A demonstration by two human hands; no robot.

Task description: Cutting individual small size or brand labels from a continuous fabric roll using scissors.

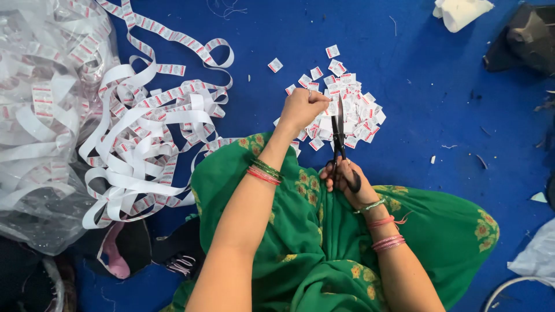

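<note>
Head view: right hand (346, 176) grips scissors (340, 136); left hand (302, 107) pinches label (330, 107).

Black scissors (339, 137) are pointing away from the person, blades upright and nearly closed over a heap of small white cut labels (347, 107) with red marks, lying on the blue floor (416, 86). White label ribbon (144, 138) is trailing left.

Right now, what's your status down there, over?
Left hand pinching label ribbon end at blades. Right hand in black scissors, blades near shut. Cut labels piled beyond on blue floor. Nothing blocking.
</note>
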